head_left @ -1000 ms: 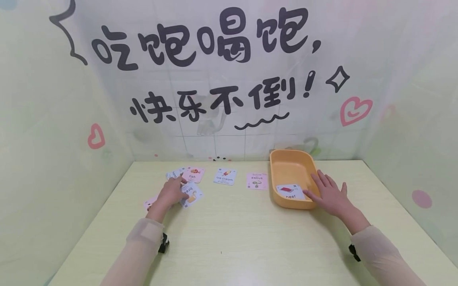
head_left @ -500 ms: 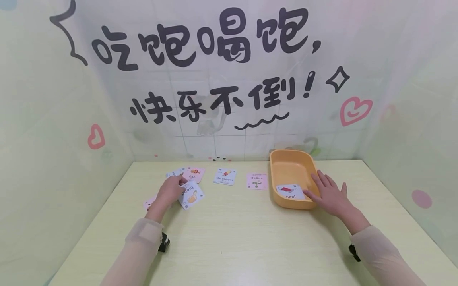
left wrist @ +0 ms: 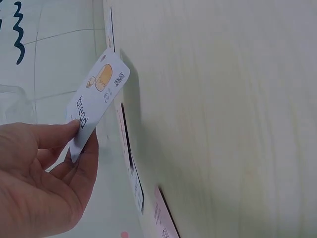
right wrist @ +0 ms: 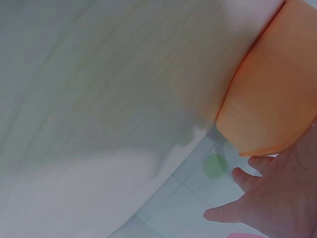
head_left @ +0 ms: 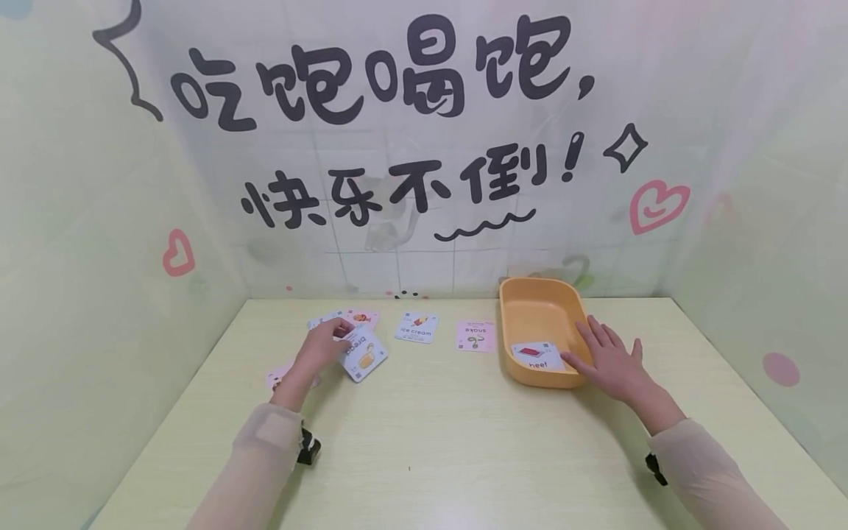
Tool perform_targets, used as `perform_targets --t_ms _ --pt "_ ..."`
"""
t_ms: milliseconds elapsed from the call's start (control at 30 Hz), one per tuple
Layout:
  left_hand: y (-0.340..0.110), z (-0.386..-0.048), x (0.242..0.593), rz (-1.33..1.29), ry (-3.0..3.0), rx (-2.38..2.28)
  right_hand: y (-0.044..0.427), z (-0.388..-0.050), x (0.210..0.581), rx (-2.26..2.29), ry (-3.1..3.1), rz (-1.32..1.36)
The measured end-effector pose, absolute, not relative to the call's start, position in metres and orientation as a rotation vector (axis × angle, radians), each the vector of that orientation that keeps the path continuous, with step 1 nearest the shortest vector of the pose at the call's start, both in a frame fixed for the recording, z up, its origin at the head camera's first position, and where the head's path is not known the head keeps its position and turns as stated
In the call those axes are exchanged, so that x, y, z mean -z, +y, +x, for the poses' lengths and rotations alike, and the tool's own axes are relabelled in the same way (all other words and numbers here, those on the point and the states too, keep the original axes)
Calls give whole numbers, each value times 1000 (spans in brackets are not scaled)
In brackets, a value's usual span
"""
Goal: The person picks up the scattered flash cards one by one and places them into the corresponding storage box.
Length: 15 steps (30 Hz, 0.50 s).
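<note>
In the head view my left hand [head_left: 319, 355] pinches a white bread flash card [head_left: 364, 355] by one corner. The left wrist view shows thumb and fingers on either side of that bread card [left wrist: 101, 87], which is tilted and raised off the table. A fish card [head_left: 363, 317] and another, partly covered card [head_left: 319, 319] lie behind this hand. My right hand [head_left: 616, 369] rests on the near right rim of an orange tray [head_left: 539, 316], fingers spread. Inside the tray, at its near end, lies a beef card [head_left: 538, 355]. In the right wrist view straight fingers lie along the tray's rim.
An ice cream card [head_left: 417, 328] and a pink snake card [head_left: 475, 336] lie between the left hand and the tray. Partly hidden under the left forearm is a pink card [head_left: 275, 377]. A printed wall sheet [head_left: 424, 265] stands along the table's back edge.
The left hand has picked the bread card up off the table and shifted it slightly right, turning it a little. The right hand and the tray stay put.
</note>
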<state>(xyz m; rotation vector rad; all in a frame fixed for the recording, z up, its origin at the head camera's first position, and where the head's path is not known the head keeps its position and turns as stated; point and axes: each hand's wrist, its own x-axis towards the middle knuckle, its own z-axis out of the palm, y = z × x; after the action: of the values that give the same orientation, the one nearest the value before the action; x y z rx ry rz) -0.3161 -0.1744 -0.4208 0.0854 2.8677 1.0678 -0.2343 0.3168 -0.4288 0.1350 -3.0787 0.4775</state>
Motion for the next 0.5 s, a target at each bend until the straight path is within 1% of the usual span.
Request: perform_targets --t_ms 267,500 --pt "-169 -320 421 79 2834 -1167 317 -234 429 -471 -3076 139" --pt "-153 -321 417 81 2803 -1253 316 -234 429 -472 -3079 139"
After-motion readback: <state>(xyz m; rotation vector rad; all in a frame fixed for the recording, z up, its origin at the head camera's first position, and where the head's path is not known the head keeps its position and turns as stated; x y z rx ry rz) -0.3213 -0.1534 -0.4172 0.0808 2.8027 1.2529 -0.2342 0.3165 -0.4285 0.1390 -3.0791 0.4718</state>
